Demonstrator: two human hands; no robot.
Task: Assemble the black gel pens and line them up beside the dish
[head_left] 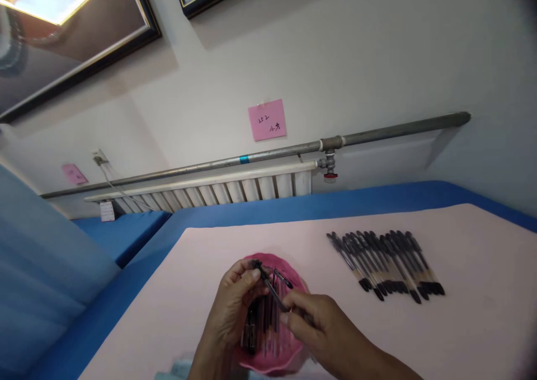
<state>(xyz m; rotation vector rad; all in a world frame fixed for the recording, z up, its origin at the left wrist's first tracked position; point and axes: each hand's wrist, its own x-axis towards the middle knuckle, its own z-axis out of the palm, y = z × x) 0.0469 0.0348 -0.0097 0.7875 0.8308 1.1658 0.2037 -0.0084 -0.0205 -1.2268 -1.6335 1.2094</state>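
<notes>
Over a pink scalloped basket [274,364], both my hands work on one dark pen [272,291]. My left hand [235,291] pinches its upper black end between thumb and fingers; whether that end is a separate cap I cannot tell. Lower down, my right hand [321,321] is closed round the other end, which is partly hidden by the fingers. Inside the basket lie several clear-barrelled pen parts [268,327] and some black pieces [250,329]. Another black piece [283,279] rests near the basket's far rim.
Several black-capped pens [386,265] lie side by side on the pink sheet [168,290] at right. A blue surface [293,212] borders the sheet. Behind stand a white radiator [235,192] and a pipe [377,134]. A light-blue cloth [174,370] sits at the near edge.
</notes>
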